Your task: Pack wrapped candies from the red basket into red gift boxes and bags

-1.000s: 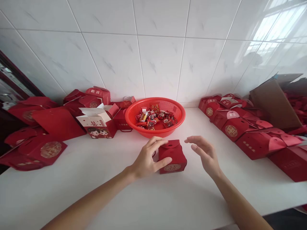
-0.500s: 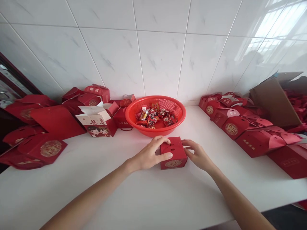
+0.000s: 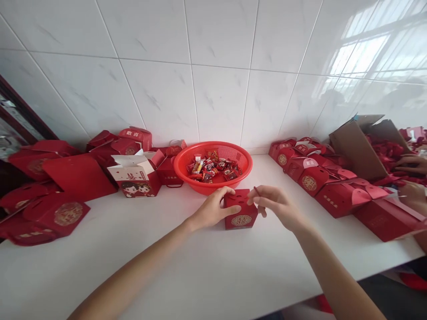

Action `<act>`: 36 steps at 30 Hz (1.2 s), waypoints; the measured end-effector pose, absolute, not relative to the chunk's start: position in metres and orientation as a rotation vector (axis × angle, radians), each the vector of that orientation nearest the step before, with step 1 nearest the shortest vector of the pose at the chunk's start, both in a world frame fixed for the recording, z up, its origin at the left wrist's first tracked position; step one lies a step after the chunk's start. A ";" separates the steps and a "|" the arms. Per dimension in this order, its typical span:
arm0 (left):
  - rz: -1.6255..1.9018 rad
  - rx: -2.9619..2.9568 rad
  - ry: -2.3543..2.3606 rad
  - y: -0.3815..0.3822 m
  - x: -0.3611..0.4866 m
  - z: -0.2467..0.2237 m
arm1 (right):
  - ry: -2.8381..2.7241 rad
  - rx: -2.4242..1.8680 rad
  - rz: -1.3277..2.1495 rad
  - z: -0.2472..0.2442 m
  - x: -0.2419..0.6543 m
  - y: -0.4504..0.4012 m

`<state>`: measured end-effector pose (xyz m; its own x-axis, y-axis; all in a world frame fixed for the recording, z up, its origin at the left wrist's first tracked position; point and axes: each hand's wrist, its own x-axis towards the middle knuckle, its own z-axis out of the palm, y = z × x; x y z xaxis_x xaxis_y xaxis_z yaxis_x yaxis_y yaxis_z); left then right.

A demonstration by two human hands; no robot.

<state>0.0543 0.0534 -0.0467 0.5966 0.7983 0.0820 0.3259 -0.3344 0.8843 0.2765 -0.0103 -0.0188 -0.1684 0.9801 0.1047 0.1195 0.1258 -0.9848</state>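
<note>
A small red box (image 3: 240, 221) with a gold round emblem stands on the white table (image 3: 200, 271), its top folded over and showing small holes. My left hand (image 3: 213, 208) grips its left side, thumb on the top near the front and fingers over the back edge. My right hand (image 3: 275, 202) is at the box's upper right, fingers pinched on a thin dark red cord (image 3: 256, 191). Just behind the box sits a red plastic basket (image 3: 213, 189) holding wrapped sweets (image 3: 213, 168).
Several red boxes (image 3: 68, 213) stand at the left, beside an open white-topped box (image 3: 138, 186). More boxes (image 3: 343, 198) line the right. Another person's hands (image 3: 412, 164) are beside a cardboard carton (image 3: 355, 146) at the far right.
My right hand has risen from the box's right side to above its top right, and the cord now shows. The view has shifted rightward, bringing another person's hands into sight.
</note>
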 end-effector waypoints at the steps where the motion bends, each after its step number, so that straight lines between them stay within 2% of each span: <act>1: 0.643 1.920 0.904 0.053 0.053 -0.047 | -1.532 -1.207 1.138 -0.019 0.271 -0.011; 6: 0.534 1.933 0.960 0.059 0.036 -0.043 | -1.626 -1.356 1.039 -0.024 0.261 -0.008; 11: 0.525 1.775 0.965 0.065 0.023 -0.019 | -1.622 -1.372 1.073 -0.010 0.269 -0.003; 17: 0.918 1.452 0.601 0.046 0.012 0.030 | -1.530 -1.357 0.922 0.024 0.280 0.000; 20: 0.934 1.523 0.533 0.033 0.014 0.044 | -1.599 -1.359 0.885 0.039 0.272 0.001; 26: 0.839 1.552 0.491 0.018 0.023 0.045 | -1.789 -1.364 0.819 0.054 0.229 -0.001; 36: 0.811 1.645 0.552 0.012 0.020 0.040 | -1.841 -1.477 0.616 0.038 0.189 0.006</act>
<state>0.0204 0.0124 0.0402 0.6494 0.7293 0.2155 -0.0675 -0.2270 0.9716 0.1885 0.0059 0.0378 -0.1166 0.9689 0.2181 0.6428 0.2410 -0.7271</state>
